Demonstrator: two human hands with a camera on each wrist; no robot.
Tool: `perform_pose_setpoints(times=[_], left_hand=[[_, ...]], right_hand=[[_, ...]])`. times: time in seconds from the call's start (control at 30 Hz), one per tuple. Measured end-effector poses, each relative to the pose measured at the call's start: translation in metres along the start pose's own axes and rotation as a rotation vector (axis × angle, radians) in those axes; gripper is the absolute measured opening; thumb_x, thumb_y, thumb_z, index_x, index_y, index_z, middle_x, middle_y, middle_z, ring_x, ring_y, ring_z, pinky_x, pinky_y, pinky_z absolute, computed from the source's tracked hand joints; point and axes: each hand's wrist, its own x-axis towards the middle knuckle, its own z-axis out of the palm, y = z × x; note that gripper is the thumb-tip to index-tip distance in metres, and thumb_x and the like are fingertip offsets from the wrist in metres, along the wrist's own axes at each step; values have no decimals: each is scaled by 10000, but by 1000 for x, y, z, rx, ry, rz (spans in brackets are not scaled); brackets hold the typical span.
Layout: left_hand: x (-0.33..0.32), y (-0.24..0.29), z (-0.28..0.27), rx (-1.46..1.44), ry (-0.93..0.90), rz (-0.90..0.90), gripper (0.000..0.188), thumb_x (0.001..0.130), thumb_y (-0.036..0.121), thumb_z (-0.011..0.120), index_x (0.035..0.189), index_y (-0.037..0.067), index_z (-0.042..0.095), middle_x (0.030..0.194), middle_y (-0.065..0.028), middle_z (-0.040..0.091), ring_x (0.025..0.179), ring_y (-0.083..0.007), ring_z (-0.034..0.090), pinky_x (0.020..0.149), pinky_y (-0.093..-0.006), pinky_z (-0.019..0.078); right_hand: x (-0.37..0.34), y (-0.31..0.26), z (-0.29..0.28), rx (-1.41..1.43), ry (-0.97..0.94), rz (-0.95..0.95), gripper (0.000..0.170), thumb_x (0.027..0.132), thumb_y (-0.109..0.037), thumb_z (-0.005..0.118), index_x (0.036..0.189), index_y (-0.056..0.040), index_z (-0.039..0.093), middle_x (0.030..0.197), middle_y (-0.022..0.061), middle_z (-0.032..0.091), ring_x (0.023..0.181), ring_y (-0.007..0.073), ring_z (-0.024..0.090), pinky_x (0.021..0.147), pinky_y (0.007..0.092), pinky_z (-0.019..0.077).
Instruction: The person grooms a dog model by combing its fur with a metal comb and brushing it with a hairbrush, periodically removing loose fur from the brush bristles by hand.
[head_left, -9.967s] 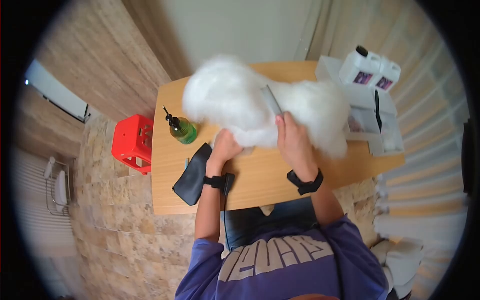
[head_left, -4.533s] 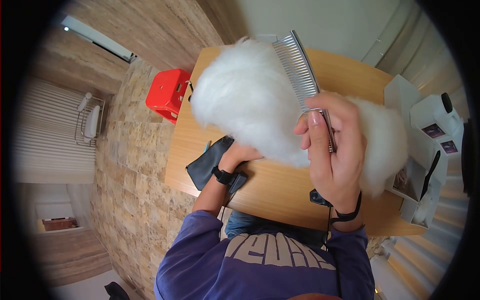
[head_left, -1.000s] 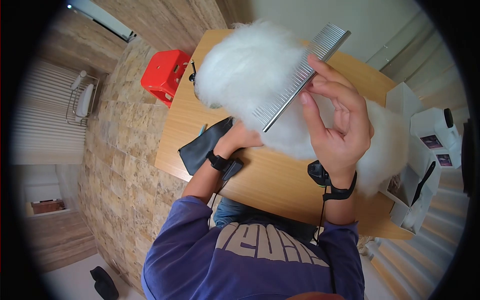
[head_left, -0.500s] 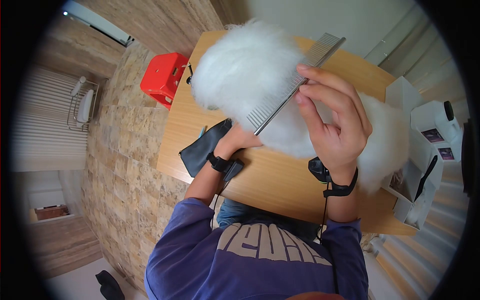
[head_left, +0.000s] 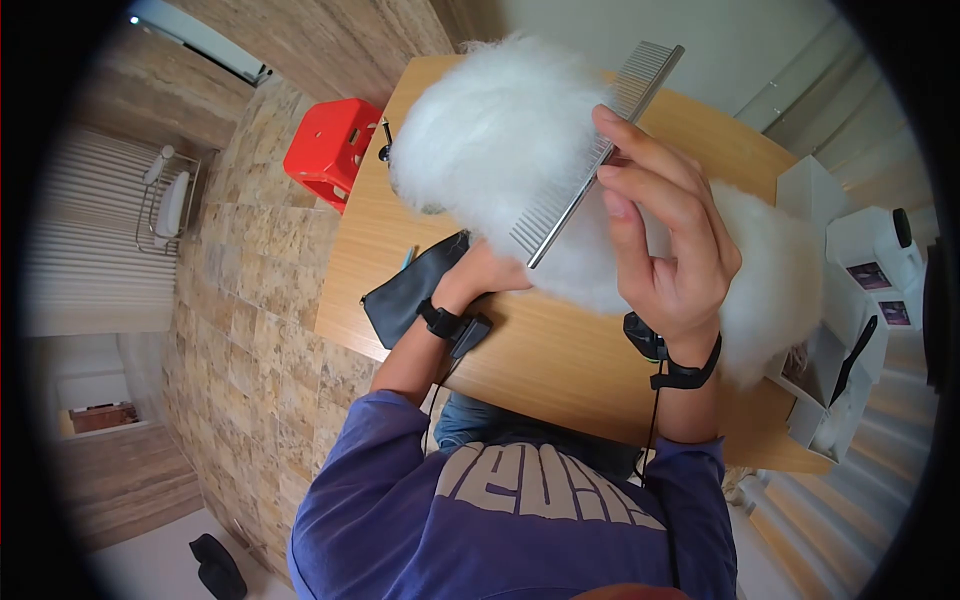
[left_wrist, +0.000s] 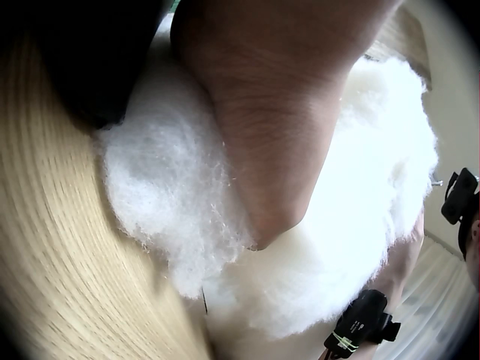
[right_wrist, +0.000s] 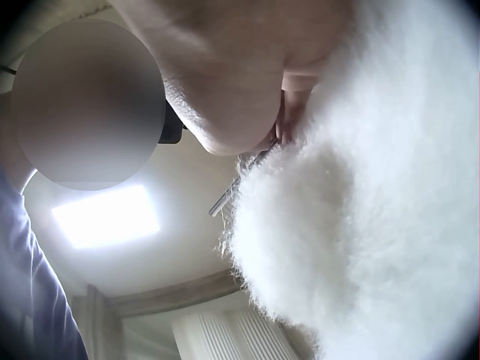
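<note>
In the head view, the right hand [head_left: 680, 240] pinches a metal comb [head_left: 604, 148] over white fluff [head_left: 490, 130]; a black pouch [head_left: 415, 290] hides its contents, and a white box [head_left: 800, 190] holds something indistinct. The left wrist view shows the left hand [left_wrist: 274, 127] against fluff, grip untellable. In the right wrist view, the comb's end juts beside fluff.

Right grip [head_left: 682, 240] raised, pinching; left grip [head_left: 488, 268] lower, fingers hidden.

purple shirt [head_left: 390, 490] is bearing pale block lettering [head_left: 545, 487] | sleeves [head_left: 372, 425] are ending mid-arm | black wrist straps [head_left: 434, 320] are carrying black camera units [head_left: 470, 334] | thin black cables [head_left: 655, 408] are hanging | blue jeans [head_left: 464, 418] are showing
</note>
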Motion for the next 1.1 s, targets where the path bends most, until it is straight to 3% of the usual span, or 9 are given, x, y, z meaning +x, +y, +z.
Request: perform_pose_setpoints(times=[0.47, 0.6, 0.7, 0.77, 0.8, 0.87, 0.97, 1.03, 1.1], left_hand=[[2, 24, -22, -107, 3, -115, 482, 793, 334, 717, 1185, 62, 651, 1177, -193, 661, 1091, -395, 608, 964, -449, 475], [6, 27, -23, -75, -46, -131, 494, 786, 334, 724, 1191, 62, 652, 1174, -186, 664, 1096, -393, 605, 964, -447, 475], [7, 27, -22, -215, 107, -68, 500, 775, 329, 734, 1190, 63, 655, 1174, -175, 666, 1104, -391, 600, 967, -449, 472], [7, 22, -22, -60, -165, -169, 503, 768, 328, 741, 1185, 61, 657, 1184, -167, 663, 1113, -388, 596, 973, -456, 465], [8, 19, -21, -60, -164, -168, 503, 768, 328, 741, 1185, 61, 657, 1184, -167, 663, 1113, -388, 596, 973, -456, 465], [8, 15, -17, -43, 16, 34, 499, 766, 327, 743, 1178, 59, 659, 1185, -170, 661, 1110, -386, 597, 979, -462, 458], [4, 10, -14, -73, -10, -20, 491, 764, 322, 742, 1169, 56, 662, 1190, -169, 662, 1122, -388, 593, 985, -469, 455], [-1, 8, -13, -54, -19, -26, 482, 764, 318, 740, 1163, 59, 666, 1188, -172, 664, 1121, -391, 595, 986, -466, 455], [-1, 9, -12, -34, -25, -34, 472, 764, 313, 738, 1157, 61, 670, 1185, -176, 665, 1121, -393, 596, 987, -464, 456]], right_hand=[[-4, 0, 2, -10, 46, 52, 292, 771, 181, 600, 1007, 13, 639, 1040, 158, 700, 851, 257, 662, 677, 307, 539], [-7, 2, 2, -21, 72, 83, 279, 766, 161, 604, 1000, 14, 638, 1034, 163, 688, 869, 254, 662, 693, 313, 543], [-8, 1, 1, -27, 91, 90, 259, 769, 143, 622, 992, 12, 640, 1021, 161, 685, 867, 256, 665, 708, 316, 547], [-7, 1, 1, -14, 99, 92, 250, 771, 136, 627, 987, 11, 641, 1013, 159, 684, 859, 258, 667, 716, 317, 549], [-6, 1, 2, -3, 105, 95, 250, 772, 139, 625, 987, 12, 644, 1005, 159, 688, 858, 261, 672, 726, 319, 552], [-5, 1, 2, 8, 111, 97, 249, 774, 141, 622, 987, 13, 646, 998, 160, 692, 856, 264, 678, 737, 320, 556], [-5, 1, -1, -18, 91, 86, 256, 778, 147, 613, 1000, 24, 646, 1018, 171, 708, 892, 275, 696, 773, 326, 564], [-5, -2, -6, 32, -17, 70, 257, 836, 176, 543, 1075, 94, 591, 1082, 279, 666, 1020, 326, 679, 876, 380, 580], [-3, -6, -5, 59, -26, 74, 257, 836, 166, 549, 1076, 87, 595, 1097, 285, 673, 1027, 326, 682, 883, 376, 573]])
